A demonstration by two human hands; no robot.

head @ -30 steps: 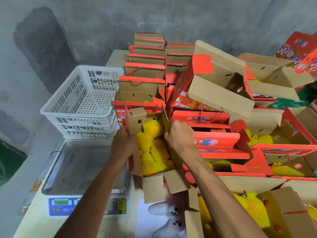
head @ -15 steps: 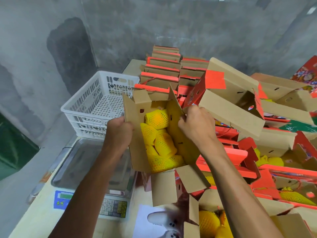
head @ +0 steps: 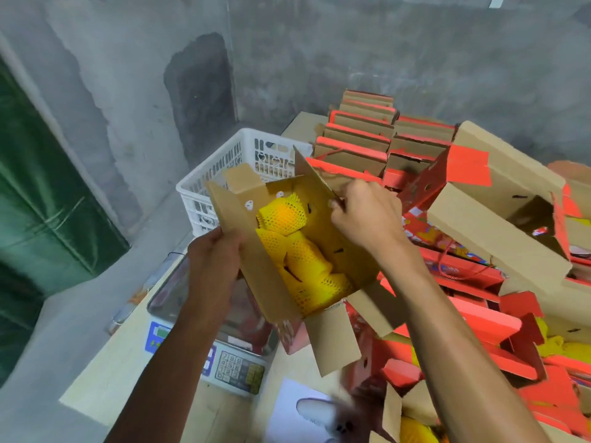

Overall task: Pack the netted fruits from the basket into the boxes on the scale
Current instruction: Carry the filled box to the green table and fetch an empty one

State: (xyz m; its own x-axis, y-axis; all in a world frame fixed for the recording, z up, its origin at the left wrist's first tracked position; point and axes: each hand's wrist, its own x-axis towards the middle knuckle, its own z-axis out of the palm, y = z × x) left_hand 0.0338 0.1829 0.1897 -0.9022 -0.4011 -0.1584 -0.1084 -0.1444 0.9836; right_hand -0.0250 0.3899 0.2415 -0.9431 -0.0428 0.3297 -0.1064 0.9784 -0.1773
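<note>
**Open box of netted fruit held in both hands above the scale**

A pale wooden table (head: 105,372) stands against a rough grey plaster wall (head: 351,59), with green sheeting (head: 38,199) at nine o'clock. On the table sit a steel-topped scale (head: 236,356) with a keypad and, at twelve o'clock from it, a white plastic basket (head: 224,174). Red-and-brown cartons (head: 479,238) crowd the table from one to five o'clock, some stacked flat, some open.

The box (head: 252,260) is brown cardboard inside, flaps splayed, tilted, and held in the air over the scale's pan. Inside lie the netted fruits (head: 297,247), yellow-orange in yellow foam mesh, piled along its length. The left hand (head: 214,254) grips the box's left wall; the right hand (head: 364,215) pinches the right flap's edge.
</note>
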